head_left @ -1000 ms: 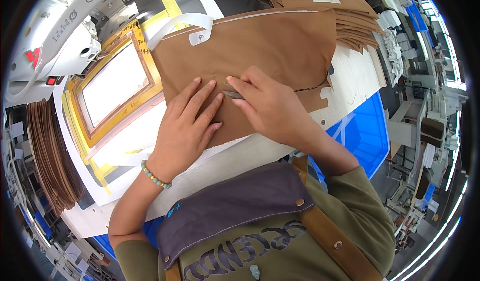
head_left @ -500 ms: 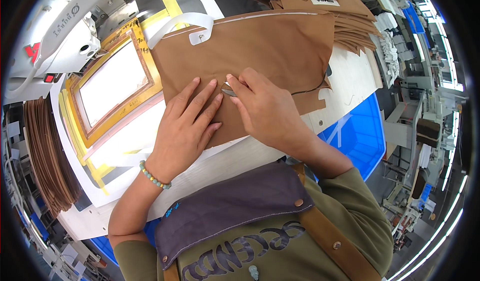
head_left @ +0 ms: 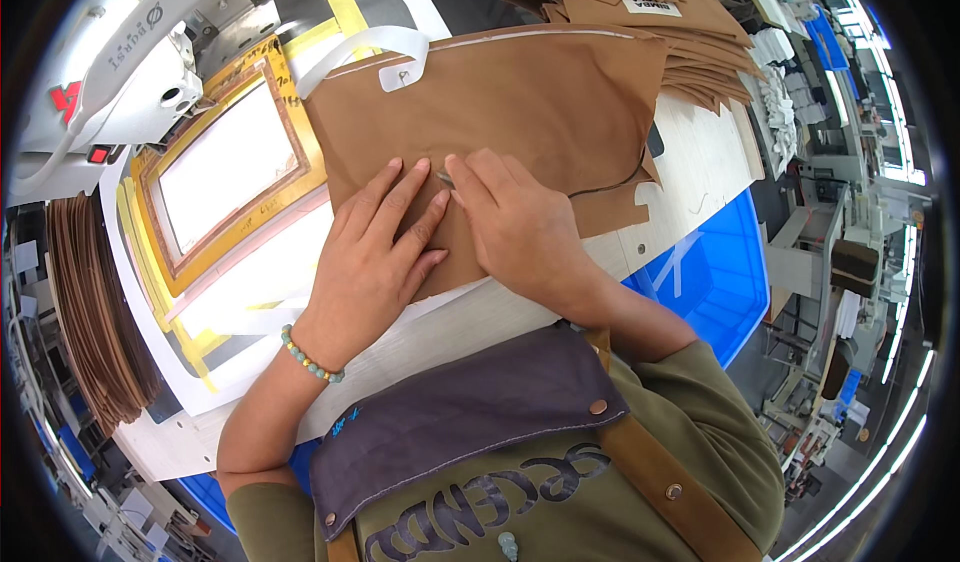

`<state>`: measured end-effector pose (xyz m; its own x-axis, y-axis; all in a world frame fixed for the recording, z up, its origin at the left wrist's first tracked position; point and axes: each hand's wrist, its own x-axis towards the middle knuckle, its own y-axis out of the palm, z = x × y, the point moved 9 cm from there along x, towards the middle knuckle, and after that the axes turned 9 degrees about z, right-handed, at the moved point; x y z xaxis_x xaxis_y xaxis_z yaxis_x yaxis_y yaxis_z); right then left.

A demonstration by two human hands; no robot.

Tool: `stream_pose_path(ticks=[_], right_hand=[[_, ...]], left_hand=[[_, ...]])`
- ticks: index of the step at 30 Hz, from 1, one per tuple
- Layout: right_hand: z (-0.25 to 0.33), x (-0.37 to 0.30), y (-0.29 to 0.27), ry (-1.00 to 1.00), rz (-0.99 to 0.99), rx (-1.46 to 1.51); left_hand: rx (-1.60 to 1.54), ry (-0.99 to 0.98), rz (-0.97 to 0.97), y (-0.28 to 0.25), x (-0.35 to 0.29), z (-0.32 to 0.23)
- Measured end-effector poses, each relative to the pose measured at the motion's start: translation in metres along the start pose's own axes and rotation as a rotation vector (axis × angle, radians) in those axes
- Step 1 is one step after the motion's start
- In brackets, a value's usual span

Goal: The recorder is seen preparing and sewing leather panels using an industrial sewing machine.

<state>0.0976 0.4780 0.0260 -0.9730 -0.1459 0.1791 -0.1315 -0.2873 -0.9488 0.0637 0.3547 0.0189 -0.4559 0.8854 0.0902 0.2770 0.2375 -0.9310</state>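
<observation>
A large piece of brown fabric lies over the white worktable, with a white strip along its far edge. My left hand rests open on the fabric, fingers spread and pressing it down. Close beside its fingertips, my right hand is closed on a small metal tool. Only the tool's tip shows between the fingers, touching or just above the fabric; the rest is hidden. A dark cord-like line runs over the fabric from my right hand toward its right edge. A white tape loop lies at the far left of the fabric.
To the left, a yellow frame lies on a white sheet before a white sewing machine. Stacks of brown pieces stand at the far right and far left. A blue bin sits beyond the table's right edge.
My right hand has shifted slightly left and its fingers have closed further, covering most of the metal tool. The fabric's right side has moved a little. My left hand stays nearly still.
</observation>
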Motion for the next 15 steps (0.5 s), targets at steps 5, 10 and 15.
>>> stream_pose_path(ticks=[5, 10, 15], right_hand=[[-0.014, 0.001, -0.005, 0.031, -0.100, 0.319], [-0.025, -0.001, -0.009, 0.134, -0.165, 0.505], [-0.031, -0.003, -0.011, 0.124, -0.178, 0.508]], left_hand=[[-0.007, -0.006, -0.026, -0.001, -0.001, 0.001], [0.041, 0.006, -0.004, 0.000, -0.001, -0.002], [0.087, 0.002, -0.023, -0.002, -0.004, -0.003]])
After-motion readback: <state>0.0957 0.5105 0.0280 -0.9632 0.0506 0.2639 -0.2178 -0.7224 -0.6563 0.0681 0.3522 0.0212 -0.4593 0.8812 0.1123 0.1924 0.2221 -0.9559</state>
